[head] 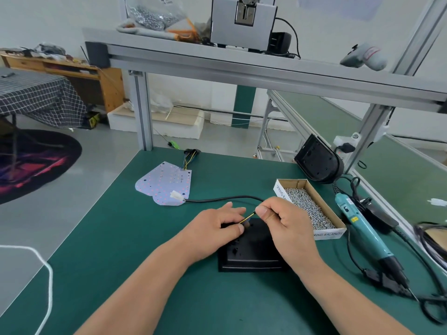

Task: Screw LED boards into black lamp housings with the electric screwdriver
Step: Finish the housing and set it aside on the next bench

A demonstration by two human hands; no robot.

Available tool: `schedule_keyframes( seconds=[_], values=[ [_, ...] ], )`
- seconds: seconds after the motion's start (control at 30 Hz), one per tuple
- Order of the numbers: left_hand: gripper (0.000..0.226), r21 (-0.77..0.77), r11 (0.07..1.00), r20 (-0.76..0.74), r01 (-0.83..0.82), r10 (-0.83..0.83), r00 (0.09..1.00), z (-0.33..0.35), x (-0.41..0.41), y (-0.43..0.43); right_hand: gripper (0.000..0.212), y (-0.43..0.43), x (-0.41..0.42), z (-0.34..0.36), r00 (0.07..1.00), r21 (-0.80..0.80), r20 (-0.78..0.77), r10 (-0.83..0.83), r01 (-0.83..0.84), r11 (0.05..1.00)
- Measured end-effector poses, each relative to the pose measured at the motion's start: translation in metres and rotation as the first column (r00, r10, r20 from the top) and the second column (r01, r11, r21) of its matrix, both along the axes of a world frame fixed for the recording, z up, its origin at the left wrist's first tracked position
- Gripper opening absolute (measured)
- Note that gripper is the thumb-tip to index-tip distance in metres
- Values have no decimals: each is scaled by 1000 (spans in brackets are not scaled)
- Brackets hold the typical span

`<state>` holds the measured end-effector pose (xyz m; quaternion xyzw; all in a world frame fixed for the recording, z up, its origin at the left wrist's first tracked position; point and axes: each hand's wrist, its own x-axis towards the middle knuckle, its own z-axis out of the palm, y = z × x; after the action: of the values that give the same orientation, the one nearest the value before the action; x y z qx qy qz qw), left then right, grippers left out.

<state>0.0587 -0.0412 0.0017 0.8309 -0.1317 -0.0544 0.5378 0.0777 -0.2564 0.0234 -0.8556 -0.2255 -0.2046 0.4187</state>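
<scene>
Fingers of the left hand (pixel 217 226) and right hand (pixel 287 223) pinch a wire (pixel 248 217) over the housing (pixel 254 252); the screwdriver (pixel 362 228) lies on the worktop (pixel 145 238).

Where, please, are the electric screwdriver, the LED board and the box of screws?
electric screwdriver (pixel 364 228): head view, teal handle.
LED board (pixel 163 186): head view, board's middle.
box of screws (pixel 329 234): head view, front wall.

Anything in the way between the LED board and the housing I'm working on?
Only the black cable, which runs across the mat from the LED board towards the hands. The left hand rests on the black lamp housing and the right hand pinches a thin yellow wire above it.
</scene>
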Motion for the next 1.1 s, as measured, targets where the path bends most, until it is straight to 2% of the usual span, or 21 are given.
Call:
schedule_keyframes(
  seconds=[0.3,0.5,0.6,0.7,0.77,0.83,0.9,0.97,1.03,1.1],
  values=[
    [27,23,999,-20,35,-35,999,5,0,2,27,-1,0,3,999,83,-52,11,-6,997],
    [24,22,999,-8,36,-35,999,7,-2,2,26,-3,1,3,997,70,-67,28,-24,997],
    [39,109,993,50,54,-60,997,4,-4,6,25,-6,4,6,997,17,-70,15,-14,1000],
    [74,214,976,56,51,-64,996,6,-8,14,14,-12,5,10,999,-58,-19,-44,43,997],
    [90,285,956,14,66,-73,997,10,-8,21,18,-13,4,15,990,-168,115,-82,101,981],
    [103,323,942,-58,95,-80,995,14,-8,28,25,-12,4,20,946,-322,324,-21,131,938],
    [107,339,933,-87,119,-95,992,16,-7,29,27,-7,1,28,889,-489,437,136,108,866],
    [100,353,926,-51,132,-121,991,15,-4,28,23,-3,-2,29,870,-655,397,292,45,754],
    [88,363,922,-23,135,-136,990,12,-1,29,19,1,-2,27,905,-750,244,350,-53,660],
    [89,373,918,-15,133,-138,990,11,1,29,18,1,0,26,945,-731,75,318,-165,662]
  ],
)
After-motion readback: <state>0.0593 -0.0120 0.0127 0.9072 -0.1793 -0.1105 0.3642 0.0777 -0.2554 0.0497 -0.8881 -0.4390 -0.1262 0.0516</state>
